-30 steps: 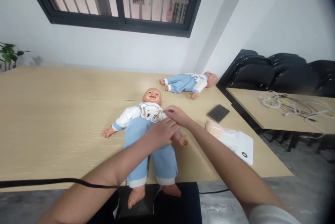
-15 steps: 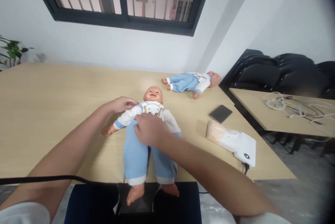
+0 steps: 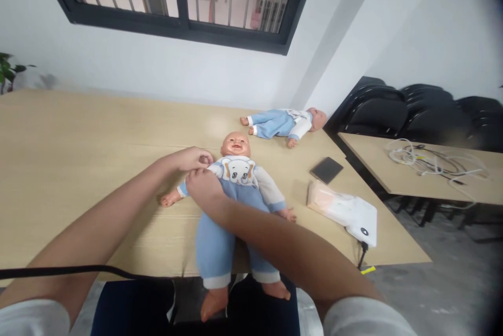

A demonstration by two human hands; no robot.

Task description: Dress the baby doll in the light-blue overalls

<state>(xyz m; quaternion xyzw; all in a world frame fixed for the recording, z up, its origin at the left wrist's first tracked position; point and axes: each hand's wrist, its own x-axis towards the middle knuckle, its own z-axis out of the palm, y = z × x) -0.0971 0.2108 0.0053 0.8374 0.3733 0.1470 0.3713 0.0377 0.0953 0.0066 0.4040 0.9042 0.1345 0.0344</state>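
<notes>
A baby doll [image 3: 236, 179] in a white top and blue overalls lies on its back on the wooden table [image 3: 78, 137], its bare feet hanging over the near edge. My left hand [image 3: 192, 158] pinches the fabric at the doll's shoulder on the left side of the picture. My right hand [image 3: 201, 189] reaches across the doll's body and closes on the same sleeve just below. Both hands touch each other at that shoulder.
A second doll [image 3: 283, 123] in the same clothes lies farther back on the table. A dark phone [image 3: 326, 170] and a white and pink device [image 3: 346, 211] lie to the right. A side table with cables [image 3: 432, 160] and black chairs [image 3: 396, 110] stand right.
My left hand moved from the doll's belly to its left-side shoulder. My right hand crossed from the right-side shoulder to join it on that sleeve. The doll shifted slightly right.
</notes>
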